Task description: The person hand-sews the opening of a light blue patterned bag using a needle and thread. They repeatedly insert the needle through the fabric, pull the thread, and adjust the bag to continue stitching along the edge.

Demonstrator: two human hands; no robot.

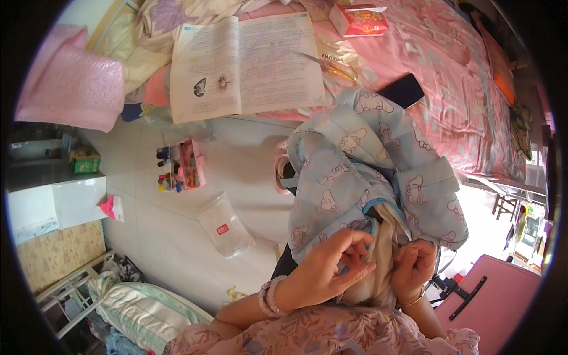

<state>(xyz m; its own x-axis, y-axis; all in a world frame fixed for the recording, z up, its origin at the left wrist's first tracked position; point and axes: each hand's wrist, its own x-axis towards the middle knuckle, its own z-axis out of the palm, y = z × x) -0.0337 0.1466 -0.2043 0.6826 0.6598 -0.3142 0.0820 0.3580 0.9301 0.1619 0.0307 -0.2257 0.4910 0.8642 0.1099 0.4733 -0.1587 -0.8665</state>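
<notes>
Across my lap lies a light-blue cloth garment (328, 182) printed with white cartoon animals. Its blue-trimmed edge is turned back over a beige fabric (384, 248). My left hand (330, 270) hovers over this edge, thumb and forefinger apart and the other fingers curled; nothing shows between them. To its right, my right hand (412, 266) pinches the cloth near the trim with curled fingers. Whether a needle or thread is there is too small to tell. Scissors with gold-coloured handles (344, 74) rest on the bed beyond, their blades over an open book (275, 66).
A pink-covered bed (448, 93) spans the far side, bearing a dark flat object (404, 91) and a red packet (359, 21). On the tiled floor are a pink case of small colourful items (188, 166) and a clear plastic bag (226, 226). A pink panel (492, 297) stands at right.
</notes>
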